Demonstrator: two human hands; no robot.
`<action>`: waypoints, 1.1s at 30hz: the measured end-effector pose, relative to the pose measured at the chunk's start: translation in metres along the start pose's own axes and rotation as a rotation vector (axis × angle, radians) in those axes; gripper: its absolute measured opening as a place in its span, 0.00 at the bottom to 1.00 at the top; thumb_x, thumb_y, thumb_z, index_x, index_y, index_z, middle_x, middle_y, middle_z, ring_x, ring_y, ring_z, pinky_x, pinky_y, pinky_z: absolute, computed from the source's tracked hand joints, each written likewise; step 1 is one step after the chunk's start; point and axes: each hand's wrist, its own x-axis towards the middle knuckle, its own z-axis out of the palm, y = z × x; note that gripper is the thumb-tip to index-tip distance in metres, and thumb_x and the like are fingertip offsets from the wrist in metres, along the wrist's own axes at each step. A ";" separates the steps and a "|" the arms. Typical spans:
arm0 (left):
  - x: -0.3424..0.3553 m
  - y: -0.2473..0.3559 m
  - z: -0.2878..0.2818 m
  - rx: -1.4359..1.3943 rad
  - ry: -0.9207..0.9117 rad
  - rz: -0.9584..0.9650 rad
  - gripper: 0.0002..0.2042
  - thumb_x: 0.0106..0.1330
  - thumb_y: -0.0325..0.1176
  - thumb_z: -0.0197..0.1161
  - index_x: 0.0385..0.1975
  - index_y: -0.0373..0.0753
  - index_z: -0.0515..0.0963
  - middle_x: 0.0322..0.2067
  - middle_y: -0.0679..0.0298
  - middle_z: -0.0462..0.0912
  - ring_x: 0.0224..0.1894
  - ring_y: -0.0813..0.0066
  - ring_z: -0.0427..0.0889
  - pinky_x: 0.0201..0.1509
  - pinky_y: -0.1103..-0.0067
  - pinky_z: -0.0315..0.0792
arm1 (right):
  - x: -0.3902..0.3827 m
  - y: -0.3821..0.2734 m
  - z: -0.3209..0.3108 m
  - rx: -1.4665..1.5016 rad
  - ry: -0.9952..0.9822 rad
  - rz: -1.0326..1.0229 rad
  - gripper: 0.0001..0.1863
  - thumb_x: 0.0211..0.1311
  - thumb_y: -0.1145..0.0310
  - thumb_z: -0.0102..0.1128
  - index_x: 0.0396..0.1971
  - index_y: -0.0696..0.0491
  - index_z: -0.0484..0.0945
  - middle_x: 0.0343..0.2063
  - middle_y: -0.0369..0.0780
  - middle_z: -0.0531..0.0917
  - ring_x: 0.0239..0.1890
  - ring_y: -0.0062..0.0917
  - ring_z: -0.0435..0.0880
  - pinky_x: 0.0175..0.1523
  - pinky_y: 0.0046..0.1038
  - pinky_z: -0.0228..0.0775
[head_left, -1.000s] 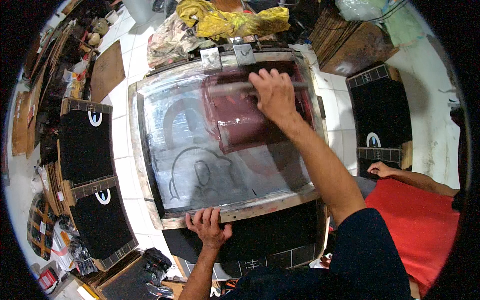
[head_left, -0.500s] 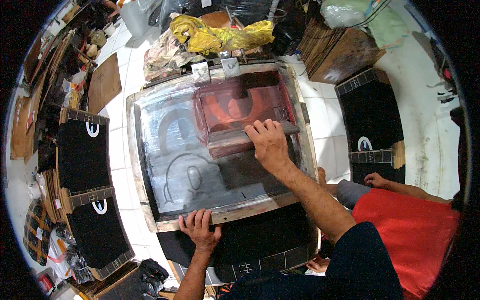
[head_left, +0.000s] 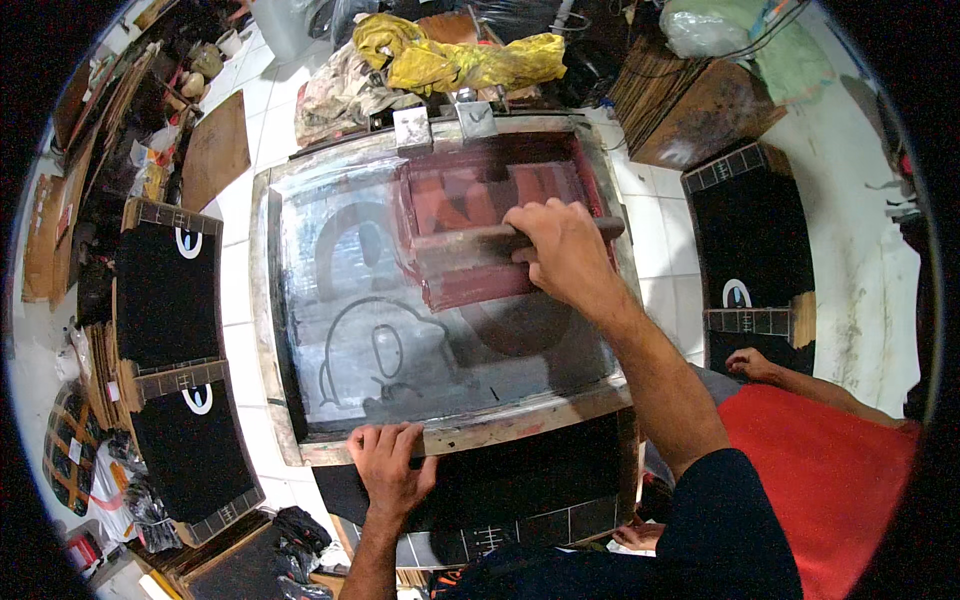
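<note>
One big wooden frame sits in the middle of everything, with mesh stretched across it, so I'll place stuff by that. On the frame's far right part there's a dark red ink patch, and lying across it is a long bar, squeegee-style. The right hand has the bar grasped, fingers curled over it toward its right end. The left hand is at the frame's near rim, fingers bent over the edge; can't tell if that's a real grip or just a rest.

My read: this is the ink-spreading step, bar partway down the patch. The next move calls for even pressure along the whole bar, I'd say, with the frame kept steady.

Now the hard-to-see bits. A red-shirted person right of the frame runs off into the dark edge of the view. The black sheet poking out on the frame's near side mostly disappears beneath it. The bar's bottom edge is hard to make out, so no clue how hard it's pressing. Same for exactly how the right fingertips wrap.
</note>
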 end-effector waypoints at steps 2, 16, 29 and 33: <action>-0.001 -0.002 0.001 -0.009 -0.021 -0.009 0.25 0.44 0.36 0.77 0.45 0.41 0.81 0.40 0.62 0.82 0.45 0.58 0.77 0.57 0.57 0.63 | 0.000 0.004 0.005 -0.034 -0.051 0.008 0.24 0.43 0.75 0.73 0.46 0.48 0.82 0.39 0.40 0.85 0.47 0.40 0.82 0.51 0.43 0.70; -0.004 0.002 -0.005 -0.033 -0.023 -0.026 0.23 0.45 0.35 0.76 0.44 0.40 0.81 0.42 0.62 0.82 0.47 0.59 0.78 0.60 0.55 0.62 | 0.095 0.049 0.018 -0.071 0.566 0.026 0.32 0.52 0.62 0.76 0.61 0.45 0.78 0.52 0.42 0.80 0.57 0.42 0.76 0.61 0.45 0.65; 0.049 0.060 -0.162 0.027 0.107 0.177 0.33 0.48 0.45 0.81 0.56 0.39 0.81 0.47 0.54 0.81 0.53 0.56 0.78 0.69 0.50 0.59 | -0.127 -0.117 -0.115 -0.063 0.642 0.086 0.23 0.66 0.51 0.66 0.50 0.54 0.83 0.39 0.48 0.82 0.42 0.45 0.81 0.46 0.41 0.73; 0.020 -0.004 -0.155 0.147 0.783 0.038 0.43 0.56 0.45 0.79 0.71 0.39 0.66 0.73 0.43 0.62 0.76 0.41 0.57 0.79 0.45 0.43 | -0.049 -0.122 -0.195 0.014 0.813 0.061 0.15 0.68 0.59 0.66 0.45 0.54 0.85 0.34 0.43 0.86 0.35 0.36 0.85 0.42 0.33 0.77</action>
